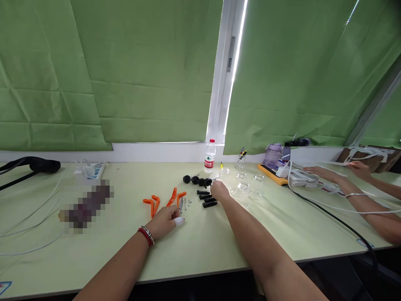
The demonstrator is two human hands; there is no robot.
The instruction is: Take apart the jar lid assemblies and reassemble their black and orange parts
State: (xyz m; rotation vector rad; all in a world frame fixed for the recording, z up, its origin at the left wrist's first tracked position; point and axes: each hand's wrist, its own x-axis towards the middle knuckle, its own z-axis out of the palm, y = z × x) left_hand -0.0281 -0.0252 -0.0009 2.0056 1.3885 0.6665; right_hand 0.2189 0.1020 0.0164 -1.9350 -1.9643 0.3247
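My right hand (220,191) reaches to the end of a row of black round knobs (194,180). Its fingertips are closed at the rightmost black knob (208,182); the far side of the fingers is hidden. My left hand (165,221), with a white wrap on the thumb, rests low over the table with fingers curled; whatever may be in them is hidden. Just beyond it are orange angled pieces (156,205), several metal screws (181,204) and tiny nuts (189,202). Black ribbed grips (209,204) lie below the knobs, left of my right forearm.
A water bottle (210,156) stands at the back. Clear rings (243,187) and a glass holder with tools (240,161) are to the right, before an orange-edged power strip (272,174). Another person's hands (324,173) work farther right. White cables (34,221) cross the left side.
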